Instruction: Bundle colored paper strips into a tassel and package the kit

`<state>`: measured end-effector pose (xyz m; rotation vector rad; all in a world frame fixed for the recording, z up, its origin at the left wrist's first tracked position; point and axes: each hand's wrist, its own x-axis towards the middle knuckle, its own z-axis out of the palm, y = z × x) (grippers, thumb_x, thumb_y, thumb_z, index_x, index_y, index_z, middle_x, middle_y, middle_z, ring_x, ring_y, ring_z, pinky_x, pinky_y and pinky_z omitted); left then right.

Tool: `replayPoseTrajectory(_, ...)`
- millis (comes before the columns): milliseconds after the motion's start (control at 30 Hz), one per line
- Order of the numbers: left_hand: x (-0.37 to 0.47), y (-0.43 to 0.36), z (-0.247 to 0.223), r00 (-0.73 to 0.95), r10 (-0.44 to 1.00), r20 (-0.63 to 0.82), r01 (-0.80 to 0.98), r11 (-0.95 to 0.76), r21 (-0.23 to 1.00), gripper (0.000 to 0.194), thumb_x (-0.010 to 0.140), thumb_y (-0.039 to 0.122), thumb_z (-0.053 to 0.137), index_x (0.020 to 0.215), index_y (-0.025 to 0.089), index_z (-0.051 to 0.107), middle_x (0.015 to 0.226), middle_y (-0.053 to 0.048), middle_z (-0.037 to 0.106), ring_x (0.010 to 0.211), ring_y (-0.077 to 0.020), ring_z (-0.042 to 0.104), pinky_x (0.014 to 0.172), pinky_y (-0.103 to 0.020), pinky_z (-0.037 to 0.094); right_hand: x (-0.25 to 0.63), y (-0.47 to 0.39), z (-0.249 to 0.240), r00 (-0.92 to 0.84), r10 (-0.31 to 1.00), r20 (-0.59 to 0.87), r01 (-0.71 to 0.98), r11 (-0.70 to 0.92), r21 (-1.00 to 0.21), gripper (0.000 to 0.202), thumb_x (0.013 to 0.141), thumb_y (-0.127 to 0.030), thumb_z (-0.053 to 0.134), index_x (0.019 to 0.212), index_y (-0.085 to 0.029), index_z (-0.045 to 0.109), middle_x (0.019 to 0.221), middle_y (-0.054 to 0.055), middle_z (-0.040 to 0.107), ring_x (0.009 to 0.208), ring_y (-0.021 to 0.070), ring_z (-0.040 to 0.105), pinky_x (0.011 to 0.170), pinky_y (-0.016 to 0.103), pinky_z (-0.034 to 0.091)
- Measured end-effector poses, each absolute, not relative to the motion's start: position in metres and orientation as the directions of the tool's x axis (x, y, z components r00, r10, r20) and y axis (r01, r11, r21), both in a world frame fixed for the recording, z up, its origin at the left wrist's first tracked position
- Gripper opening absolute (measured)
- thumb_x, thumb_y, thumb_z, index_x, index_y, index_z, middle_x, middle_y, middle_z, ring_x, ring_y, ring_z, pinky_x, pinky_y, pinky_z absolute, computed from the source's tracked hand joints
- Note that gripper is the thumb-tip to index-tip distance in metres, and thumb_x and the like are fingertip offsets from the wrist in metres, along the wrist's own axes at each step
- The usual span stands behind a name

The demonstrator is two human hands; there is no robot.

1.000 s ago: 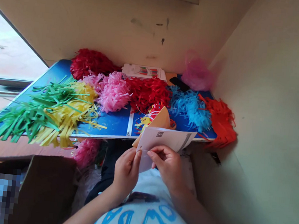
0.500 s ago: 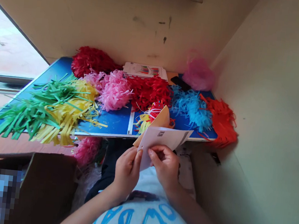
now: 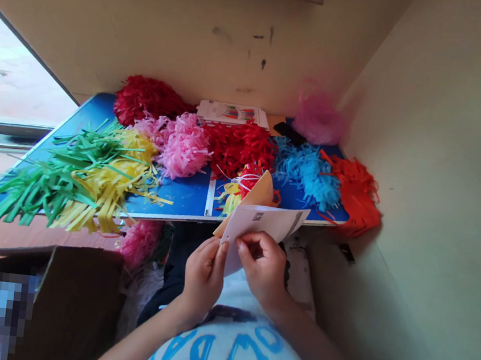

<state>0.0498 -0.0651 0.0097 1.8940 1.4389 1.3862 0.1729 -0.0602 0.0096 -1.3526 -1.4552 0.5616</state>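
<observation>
A folded white card (image 3: 257, 219) with a small dark print is held over my lap at the table's front edge. My left hand (image 3: 205, 271) pinches its left corner between thumb and fingers. On the card's face, my right hand (image 3: 262, 265) has thumb and fingertips pressed together; whatever they may grip there is hidden. Behind the card stands a tan paper piece (image 3: 256, 196), tilted and touching it. Just past that lies a small bundle of red and yellow strips (image 3: 244, 183) with white string.
Across the blue table (image 3: 183, 194) lie green (image 3: 51, 183), yellow (image 3: 110, 189), pink (image 3: 186, 145), red (image 3: 244, 146), blue (image 3: 314, 173) and orange (image 3: 356, 198) strip bundles. A black phone (image 3: 289, 133) and printed white box (image 3: 232, 114) sit behind. A cardboard box (image 3: 76, 306) stands lower left.
</observation>
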Motion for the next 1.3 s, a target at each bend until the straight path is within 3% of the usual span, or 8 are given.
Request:
replayPoseTrajectory(167, 0.045, -0.067, 0.009, -0.035, 0.926, 0.375, 0.446, -0.321, 0.835, 0.032, 0.094, 0.024, 0.046, 0.065, 0.017, 0.058, 0.06, 0.0, 0.055, 0.055, -0.0114, 0.051, 0.052, -0.02, 0.04, 0.188, -0.058, 0.004, 0.093, 0.904, 0.418, 0.593, 0.287, -0.753, 0.018, 0.088, -0.031, 0.063, 0.073, -0.02, 0.063, 0.065, 0.0, 0.067, 0.056, 0.0139, 0.061, 0.057, 0.025, 0.048)
replayPoseTrajectory(333, 0.033, -0.066, 0.009, -0.03, 0.995, 0.091, 0.304, -0.078, 0.949, 0.039, 0.093, 0.041, 0.046, 0.067, 0.015, 0.059, 0.065, -0.001, 0.054, 0.059, -0.012, 0.047, 0.051, -0.02, 0.036, 0.232, -0.04, 0.019, 0.086, 0.687, 0.722, 0.865, 0.308, -0.396, 0.028, 0.084, -0.043, 0.069, 0.095, -0.017, 0.067, 0.094, 0.012, 0.07, 0.091, 0.0254, 0.064, 0.083, 0.038, 0.048)
replayPoseTrajectory(433, 0.031, -0.064, 0.007, 0.066, 0.995, -0.072, 0.123, 0.063, 0.99, 0.043, 0.091, 0.05, 0.047, 0.071, 0.015, 0.06, 0.065, -0.001, 0.053, 0.057, -0.011, 0.043, 0.048, -0.02, 0.033, 0.25, -0.031, 0.035, -0.104, 0.705, 0.702, 0.896, 0.372, -0.241, 0.033, 0.087, -0.045, 0.065, 0.106, -0.018, 0.067, 0.105, 0.011, 0.071, 0.098, 0.0261, 0.064, 0.09, 0.041, 0.041)
replayPoseTrajectory(700, 0.032, -0.051, -0.003, 0.181, 0.967, -0.181, 0.135, 0.158, 0.978, 0.035, 0.07, 0.046, 0.074, 0.071, 0.012, 0.067, 0.062, -0.001, 0.058, 0.057, -0.0114, 0.048, 0.051, -0.02, 0.038, 0.248, -0.042, 0.045, -0.206, 0.734, 0.647, 0.878, 0.431, -0.208, 0.02, 0.09, -0.039, 0.065, 0.095, -0.02, 0.071, 0.085, 0.004, 0.074, 0.079, 0.0191, 0.066, 0.076, 0.033, 0.038)
replayPoseTrajectory(867, 0.046, -0.049, -0.01, 0.058, 0.986, -0.158, 0.066, 0.154, 0.986, 0.039, 0.07, 0.049, 0.073, 0.076, 0.011, 0.071, 0.065, -0.005, 0.067, 0.055, -0.0142, 0.055, 0.051, -0.023, 0.044, 0.232, -0.056, 0.049, -0.233, 0.745, 0.625, 0.903, 0.404, -0.144, 0.021, 0.088, -0.039, 0.066, 0.099, -0.022, 0.07, 0.088, 0.006, 0.075, 0.08, 0.0207, 0.065, 0.073, 0.035, 0.038)
replayPoseTrajectory(1033, 0.032, -0.052, 0.004, -0.049, 0.956, 0.29, 0.397, -0.247, 0.884, 0.04, 0.075, 0.052, 0.069, 0.061, 0.015, 0.068, 0.053, -0.002, 0.064, 0.047, -0.0134, 0.056, 0.044, -0.022, 0.045, 0.256, -0.078, 0.066, -0.23, 0.765, 0.601, 0.802, 0.499, -0.328, 0.032, 0.087, -0.037, 0.065, 0.118, -0.029, 0.066, 0.105, 0.007, 0.073, 0.094, 0.0268, 0.066, 0.084, 0.042, 0.044)
replayPoseTrajectory(1167, -0.008, -0.066, 0.035, 0.301, 0.674, 0.675, 0.384, -0.734, 0.561, 0.03, 0.091, 0.039, 0.056, 0.076, 0.019, 0.072, 0.07, -0.006, 0.074, 0.064, -0.016, 0.069, 0.06, -0.023, 0.056, 0.332, -0.072, 0.062, 0.281, 0.728, 0.625, 0.628, 0.353, -0.694, 0.035, 0.087, -0.041, 0.063, 0.12, -0.032, 0.067, 0.124, 0.01, 0.065, 0.113, 0.0322, 0.06, 0.095, 0.046, 0.046)
replayPoseTrajectory(1300, -0.027, -0.087, 0.05, 0.429, 0.55, 0.717, 0.352, -0.832, 0.429, 0.034, 0.099, 0.038, 0.041, 0.113, 0.023, 0.068, 0.087, -0.006, 0.078, 0.078, -0.0174, 0.072, 0.075, -0.027, 0.059, 0.369, -0.043, 0.032, -0.162, 0.972, 0.169, 0.242, 0.205, -0.948, 0.051, 0.087, -0.063, 0.052, 0.121, -0.028, 0.066, 0.123, 0.014, 0.067, 0.11, 0.0319, 0.065, 0.091, 0.046, 0.051)
